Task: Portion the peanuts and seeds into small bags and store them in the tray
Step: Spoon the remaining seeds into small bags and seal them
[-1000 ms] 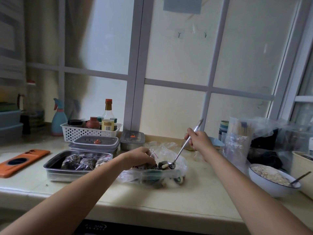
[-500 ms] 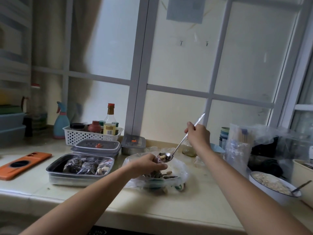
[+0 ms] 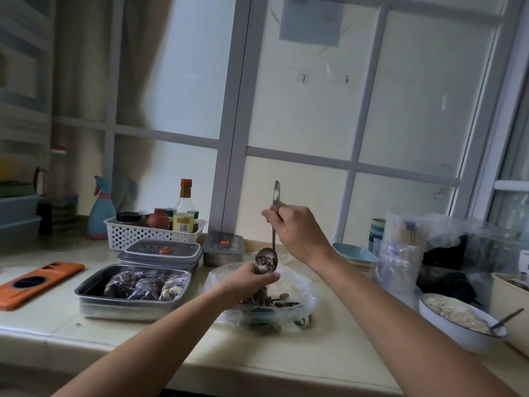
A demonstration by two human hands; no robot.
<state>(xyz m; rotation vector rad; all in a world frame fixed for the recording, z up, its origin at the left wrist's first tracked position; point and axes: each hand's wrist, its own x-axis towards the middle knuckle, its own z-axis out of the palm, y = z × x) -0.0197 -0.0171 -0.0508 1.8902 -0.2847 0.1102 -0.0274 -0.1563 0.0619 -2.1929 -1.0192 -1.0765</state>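
Note:
My right hand (image 3: 297, 227) grips a metal spoon (image 3: 273, 224) held almost upright, its bowl pointing down. The bowl sits at the mouth of a small clear bag (image 3: 259, 287) that my left hand (image 3: 252, 282) pinches at the top. That small bag hangs over a large plastic bag of peanuts and seeds (image 3: 286, 303) lying on the counter. To the left stands a steel tray (image 3: 88, 293) with several filled small bags (image 3: 143, 287) inside.
A white bowl of pale seeds with a spoon (image 3: 458, 316) sits at right beside clear bags (image 3: 400, 253). Lidded containers (image 3: 163, 252), a white basket of bottles (image 3: 154, 234) and an orange phone (image 3: 34, 282) lie left. The counter edge runs along the front.
The spoon rose out of the large bag and tipped from slanted to nearly upright. My left hand lifted the small bag up to meet the spoon's bowl.

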